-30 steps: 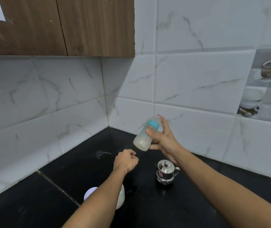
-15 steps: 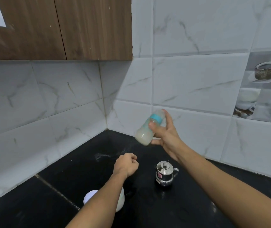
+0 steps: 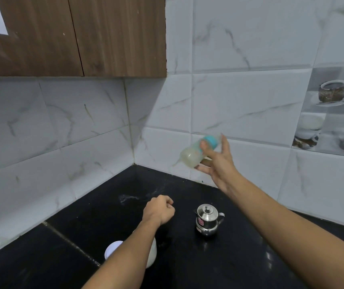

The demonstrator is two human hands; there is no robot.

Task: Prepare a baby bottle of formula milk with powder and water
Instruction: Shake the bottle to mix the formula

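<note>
My right hand (image 3: 219,161) holds a baby bottle (image 3: 194,153) up in the air in front of the tiled wall. The bottle has a teal collar, is tilted with its base down to the left, and holds milky liquid. My left hand (image 3: 159,210) is a closed fist with nothing in it, hovering low over the black counter (image 3: 96,209). A small steel kettle (image 3: 207,222) with its lid on stands on the counter below the bottle. A white powder container (image 3: 112,250) sits near the front, partly hidden under my left forearm.
Marble-look wall tiles meet in a corner behind the counter. A wooden wall cabinet (image 3: 73,36) hangs at upper left. A faint white powder smear (image 3: 128,198) lies on the counter near the corner.
My right hand has lifted the bottle higher and tipped it flatter, base swinging left. My left fist has stayed in place.
</note>
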